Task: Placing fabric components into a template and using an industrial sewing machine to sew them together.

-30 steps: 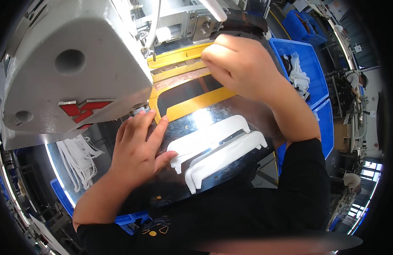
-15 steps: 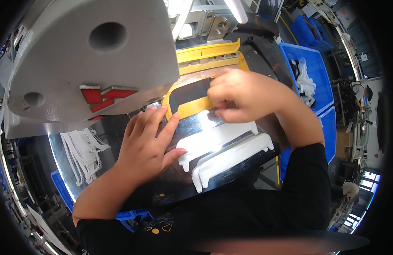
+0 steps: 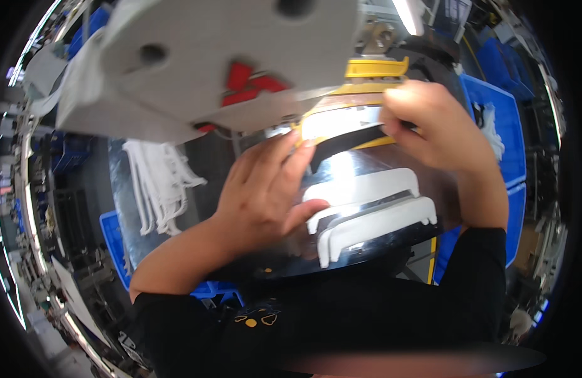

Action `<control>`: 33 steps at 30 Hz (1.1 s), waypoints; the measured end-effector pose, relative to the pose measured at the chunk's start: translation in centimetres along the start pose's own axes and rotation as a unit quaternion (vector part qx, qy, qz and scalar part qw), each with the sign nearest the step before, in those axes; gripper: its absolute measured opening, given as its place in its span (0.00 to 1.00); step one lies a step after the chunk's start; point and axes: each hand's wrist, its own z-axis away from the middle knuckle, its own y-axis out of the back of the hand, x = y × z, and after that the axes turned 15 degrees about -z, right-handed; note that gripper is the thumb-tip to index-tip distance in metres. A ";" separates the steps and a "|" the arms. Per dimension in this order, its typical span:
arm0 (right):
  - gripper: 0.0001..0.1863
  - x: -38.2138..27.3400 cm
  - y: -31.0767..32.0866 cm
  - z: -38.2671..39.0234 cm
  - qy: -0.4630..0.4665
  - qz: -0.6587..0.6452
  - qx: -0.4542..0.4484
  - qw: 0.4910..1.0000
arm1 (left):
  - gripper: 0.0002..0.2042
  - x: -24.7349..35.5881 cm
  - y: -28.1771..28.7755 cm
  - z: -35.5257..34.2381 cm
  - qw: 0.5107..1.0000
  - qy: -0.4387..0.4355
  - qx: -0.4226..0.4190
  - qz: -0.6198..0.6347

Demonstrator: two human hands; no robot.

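A black strip, apparently soft, lies slanted over the near bar of a yellow frame fixed on the shiny metal table. My right hand is closed in a pinch at the strip's right end; its fingertips hide the gripped edge. My left hand lies flat with fingers stretched, the tips touching the left end of the frame and strip. Its thumb reaches toward two white, collar-shaped pieces, one farther and one nearer. Glare whitens the surface inside the frame.
A big grey machine head with red marks overhangs the left side. White strips lie in a bundle on the table's left. Blue bins stand at the right, with white pieces inside. A yellow bar sits behind the frame.
The black piece has shifted from inside the yellow frame toward me, over its near bar, baring a bright surface. The whole view has turned, so things appear farther right and higher.
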 end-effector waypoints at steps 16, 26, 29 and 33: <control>0.09 -1.8 -2.5 0.8 0.039 -0.193 0.065 0.978 | 0.09 -4.6 12.1 19.4 0.837 0.532 0.130 0.000; 0.09 -1.3 -3.6 0.2 0.025 -0.183 0.011 0.983 | 0.23 -7.7 15.3 33.5 0.715 0.611 0.079 -0.331; 0.10 -1.4 -3.9 0.5 0.027 -0.181 0.006 0.983 | 0.19 -6.1 12.5 26.8 0.834 0.516 0.015 -0.196; 0.10 -1.8 -4.0 0.5 0.029 -0.167 0.000 0.985 | 0.15 -6.6 10.4 22.6 0.882 0.453 -0.027 -0.129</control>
